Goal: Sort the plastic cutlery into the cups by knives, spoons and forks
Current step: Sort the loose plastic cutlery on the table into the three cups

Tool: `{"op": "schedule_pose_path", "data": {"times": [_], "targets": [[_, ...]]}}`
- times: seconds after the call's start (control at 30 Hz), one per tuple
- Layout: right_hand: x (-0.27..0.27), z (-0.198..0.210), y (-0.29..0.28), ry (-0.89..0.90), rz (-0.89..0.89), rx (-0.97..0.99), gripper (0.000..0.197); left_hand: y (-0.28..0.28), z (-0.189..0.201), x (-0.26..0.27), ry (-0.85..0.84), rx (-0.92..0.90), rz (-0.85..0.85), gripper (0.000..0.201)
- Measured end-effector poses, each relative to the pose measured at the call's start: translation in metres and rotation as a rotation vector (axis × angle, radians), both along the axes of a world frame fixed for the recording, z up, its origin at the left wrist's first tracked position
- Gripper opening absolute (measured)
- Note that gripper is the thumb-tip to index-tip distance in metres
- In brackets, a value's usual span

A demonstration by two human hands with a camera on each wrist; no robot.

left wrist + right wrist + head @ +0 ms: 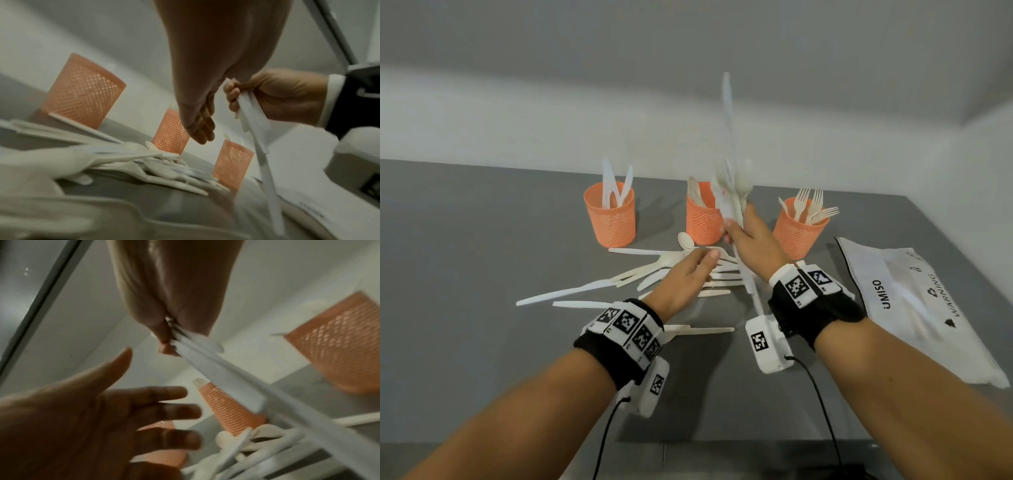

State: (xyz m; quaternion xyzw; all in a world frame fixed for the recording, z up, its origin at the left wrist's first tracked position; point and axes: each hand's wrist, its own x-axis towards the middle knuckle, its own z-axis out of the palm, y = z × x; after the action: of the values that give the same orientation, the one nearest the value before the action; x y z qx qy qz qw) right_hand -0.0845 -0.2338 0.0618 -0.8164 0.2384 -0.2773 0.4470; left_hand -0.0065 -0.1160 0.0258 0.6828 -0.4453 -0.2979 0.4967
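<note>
Three orange mesh cups stand in a row: the left cup (610, 214) holds knives, the middle cup (702, 222) spoons, the right cup (798, 229) forks. Loose white and cream cutlery (654, 274) lies piled in front of them. My right hand (732, 229) grips a blurred bunch of cutlery (732, 192) upright before the middle cup; a long white knife and spoon bowls show in it. The right wrist view has the fingers (164, 337) curled round the handles (205, 356). My left hand (702, 260) hovers over the pile with fingers straight and empty (164, 408).
A white plastic bag (914, 301) with printed text lies on the grey table (482, 257) to the right of the fork cup. Black cables run from both wrist cameras toward the table's near edge. A pale wall rises behind the cups.
</note>
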Motion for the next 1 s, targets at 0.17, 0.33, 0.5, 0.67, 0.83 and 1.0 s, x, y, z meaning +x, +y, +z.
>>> {"op": "schedule_pose_path", "data": {"times": [0.17,0.33,0.5,0.67,0.83,1.0], "targets": [[0.023,0.006,0.009,-0.278,-0.091,0.253,0.022,-0.005,-0.014,0.012,0.119,0.177,-0.19,0.054],[0.032,0.002,0.019,-0.406,-0.024,0.436,0.012,-0.002,-0.025,0.018,0.264,0.17,-0.132,0.008],[0.044,-0.012,0.028,-0.427,-0.095,0.518,0.02,0.001,-0.013,0.026,0.114,0.149,-0.127,0.018],[0.056,-0.019,0.039,-0.348,-0.081,0.499,0.024,0.006,0.002,0.035,0.158,0.152,-0.167,0.06],[0.062,-0.02,0.041,-0.122,0.0,0.249,0.028,0.006,0.006,0.058,0.522,-0.017,-0.118,0.052],[0.08,-0.02,0.067,0.24,0.171,-0.236,0.039,0.002,0.006,0.07,0.698,-0.178,0.168,0.035]]}}
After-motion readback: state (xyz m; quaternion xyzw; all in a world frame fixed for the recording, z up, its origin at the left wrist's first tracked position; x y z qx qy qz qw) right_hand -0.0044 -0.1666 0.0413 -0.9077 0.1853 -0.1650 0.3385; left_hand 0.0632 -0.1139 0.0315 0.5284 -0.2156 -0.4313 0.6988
